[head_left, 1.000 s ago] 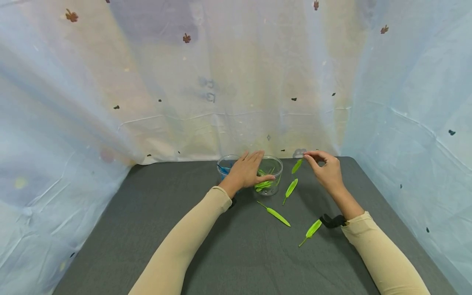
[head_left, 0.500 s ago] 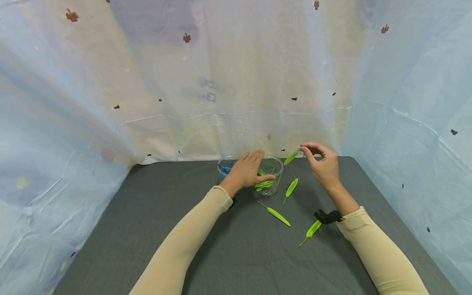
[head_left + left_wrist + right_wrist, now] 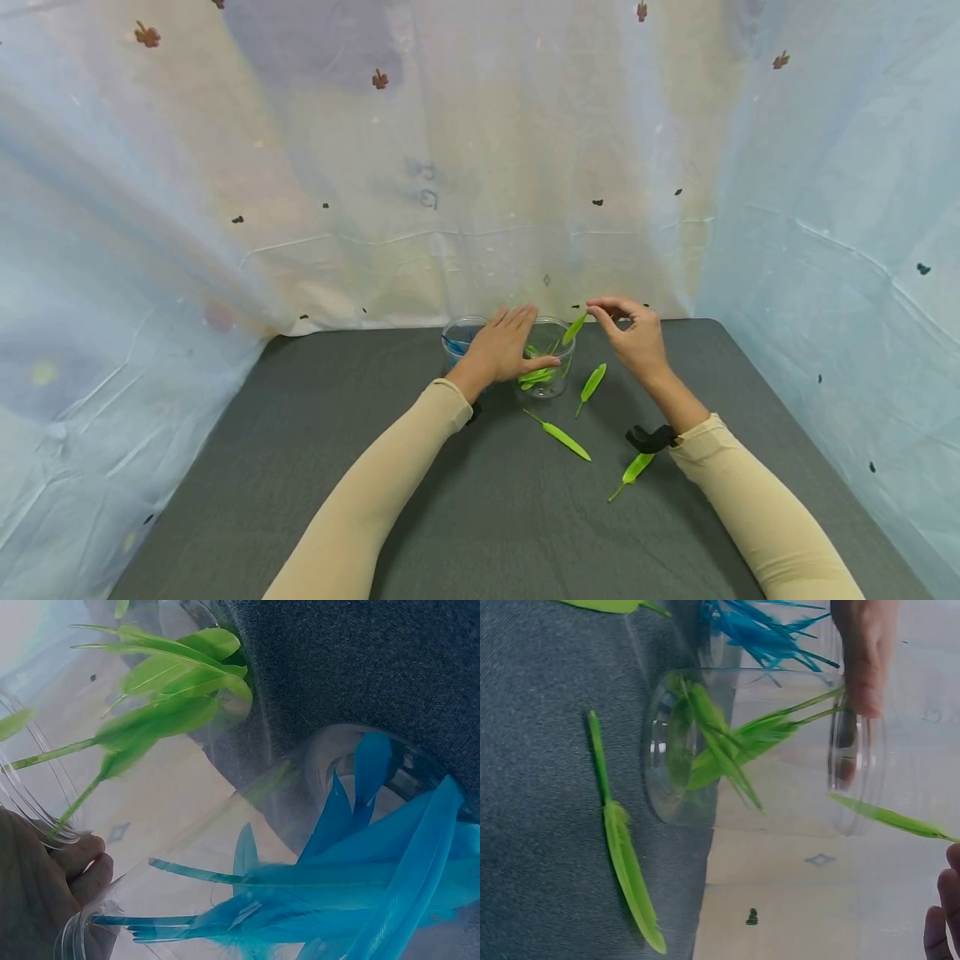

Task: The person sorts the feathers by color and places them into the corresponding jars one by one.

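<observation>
Between thumb and fingertips, my right hand (image 3: 636, 337) pinches a green feather (image 3: 574, 329) by its quill. Its vane tip points down at the rim of a clear plastic cup (image 3: 780, 814). Several green feathers (image 3: 161, 697) stand inside that cup. My left hand (image 3: 498, 350) rests across the tops of this cup and a second clear cup (image 3: 467, 320) beside it, its fingers straight and thumb spread. Blue feathers (image 3: 360, 877) fill the second cup, which my left hand partly hides in the head view.
Loose green feathers lie on the dark grey tablecloth: one right of the cups (image 3: 592, 385), another feather (image 3: 558, 435) in front, and a third feather (image 3: 636, 468) near the right wrist's black strap (image 3: 651, 439). A patterned curtain (image 3: 495, 208) hangs behind the table.
My right hand has carried the green feather leftward, from right of the cup to its rim. My left hand has stayed in place on the cups.
</observation>
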{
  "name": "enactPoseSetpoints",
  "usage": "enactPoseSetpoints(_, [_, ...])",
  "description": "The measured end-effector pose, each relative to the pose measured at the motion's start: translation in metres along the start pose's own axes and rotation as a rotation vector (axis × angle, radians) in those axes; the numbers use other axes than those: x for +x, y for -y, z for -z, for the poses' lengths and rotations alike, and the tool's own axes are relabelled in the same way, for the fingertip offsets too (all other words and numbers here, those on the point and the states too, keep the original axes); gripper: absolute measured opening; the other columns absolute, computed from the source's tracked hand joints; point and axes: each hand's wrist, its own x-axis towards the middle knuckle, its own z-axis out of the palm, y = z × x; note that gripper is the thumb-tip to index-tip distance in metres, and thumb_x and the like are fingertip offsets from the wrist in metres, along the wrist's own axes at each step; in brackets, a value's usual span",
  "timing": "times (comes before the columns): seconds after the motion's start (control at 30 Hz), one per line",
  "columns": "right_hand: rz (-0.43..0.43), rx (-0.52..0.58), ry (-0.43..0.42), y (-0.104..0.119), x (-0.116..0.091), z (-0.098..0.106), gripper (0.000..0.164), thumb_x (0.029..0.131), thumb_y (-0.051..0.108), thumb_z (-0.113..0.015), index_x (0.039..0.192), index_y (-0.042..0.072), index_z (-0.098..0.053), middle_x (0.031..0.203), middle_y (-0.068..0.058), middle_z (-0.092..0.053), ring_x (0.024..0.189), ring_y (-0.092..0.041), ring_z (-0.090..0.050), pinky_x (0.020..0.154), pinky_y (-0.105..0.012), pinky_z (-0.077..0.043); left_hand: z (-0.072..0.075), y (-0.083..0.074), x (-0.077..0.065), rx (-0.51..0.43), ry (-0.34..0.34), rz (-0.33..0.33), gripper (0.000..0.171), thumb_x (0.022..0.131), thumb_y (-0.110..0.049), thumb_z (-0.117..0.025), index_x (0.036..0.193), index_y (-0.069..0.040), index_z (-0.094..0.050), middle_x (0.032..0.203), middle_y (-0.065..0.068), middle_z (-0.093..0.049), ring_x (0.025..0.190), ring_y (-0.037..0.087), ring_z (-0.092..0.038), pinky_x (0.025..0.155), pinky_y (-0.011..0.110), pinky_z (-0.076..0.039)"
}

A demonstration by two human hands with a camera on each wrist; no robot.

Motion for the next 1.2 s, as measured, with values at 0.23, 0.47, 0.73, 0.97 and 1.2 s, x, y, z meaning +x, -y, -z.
enactPoseSetpoints(0.23, [-0.022,-0.013,0.061,-0.006,-0.001,-0.006,0.013,0.101,0.007,-0.076,0.112,0.003,-0.083,0.102,-0.012,-0.080,0.082,-0.008,-0.064,0.075,-0.013,-0.050,0.000,-0.001,-0.001,0.000,-0.009,0.000,0.113,0.097,-0.088,-0.040,0.174,-0.011,-0.011,0.181,0.005,-0.013,0.166,0.018,-0.012,0.137,0.040,-0.003])
enactPoseSetpoints(0.47, [-0.022,-0.027,0.088,-0.008,-0.004,-0.013,0.012,0.100,0.003,-0.077,0.110,0.001,-0.082,0.099,-0.016,-0.078,0.079,-0.015,-0.064,0.074,-0.011,-0.049,-0.001,0.000,0.000,-0.004,-0.006,0.001,0.113,0.097,-0.088,-0.040,0.174,-0.011,-0.011,0.181,0.004,-0.013,0.166,0.017,-0.012,0.136,0.040,-0.002])
enactPoseSetpoints(0.73, [-0.029,-0.053,0.116,-0.011,-0.004,-0.015,0.016,0.097,-0.001,-0.078,0.112,0.001,-0.083,0.102,-0.015,-0.078,0.081,-0.024,-0.067,0.076,-0.009,-0.049,-0.001,0.000,0.000,-0.003,0.000,0.004,0.113,0.097,-0.088,-0.038,0.175,-0.012,-0.008,0.181,0.004,-0.012,0.166,0.016,-0.012,0.136,0.039,-0.001])
enactPoseSetpoints(0.97, [-0.036,-0.074,0.125,-0.011,-0.005,-0.013,0.017,0.100,0.004,-0.077,0.115,0.003,-0.083,0.105,-0.014,-0.078,0.081,-0.008,-0.064,0.076,-0.012,-0.050,0.001,-0.001,-0.001,-0.008,-0.002,0.000,0.112,0.097,-0.088,-0.039,0.174,-0.012,-0.010,0.181,0.004,-0.013,0.166,0.017,-0.013,0.136,0.039,-0.001])
enactPoseSetpoints(1.2, [-0.036,-0.051,0.117,-0.015,-0.009,-0.009,0.015,0.102,0.007,-0.075,0.115,0.003,-0.082,0.104,-0.013,-0.078,0.079,-0.010,-0.064,0.074,-0.015,-0.052,-0.001,0.000,0.000,0.001,-0.008,-0.004,0.112,0.097,-0.088,-0.038,0.174,-0.012,-0.009,0.181,0.005,-0.013,0.166,0.017,-0.013,0.137,0.041,-0.003])
